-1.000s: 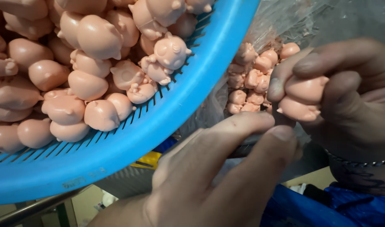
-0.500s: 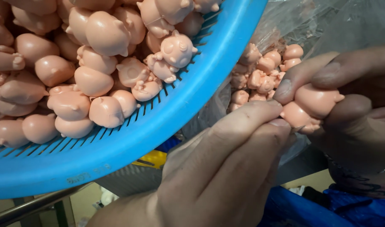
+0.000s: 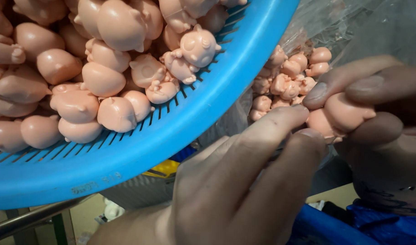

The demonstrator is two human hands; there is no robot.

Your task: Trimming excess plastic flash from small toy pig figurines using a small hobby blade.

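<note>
A pink rubber pig figure [image 3: 339,115] is pinched in my right hand [image 3: 385,131] at the right side of the head view. My left hand [image 3: 235,181] reaches up from the bottom, and its fingertips touch the same figure from the left. A blue plastic basket [image 3: 171,136] fills the upper left and is heaped with several pink pig figures [image 3: 121,27]. Behind my hands, a clear plastic bag [image 3: 353,27] holds more small pink figures [image 3: 289,81].
A metal bar [image 3: 31,218] runs below the basket at the bottom left. A yellow object [image 3: 164,169] shows under the basket rim. Blue fabric or plastic [image 3: 389,227] lies at the bottom right. A bracelet [image 3: 398,190] circles my right wrist.
My right hand has turned the pig figure so it faces my left hand, and my left fingertips have come up to touch it. The basket has shifted slightly.
</note>
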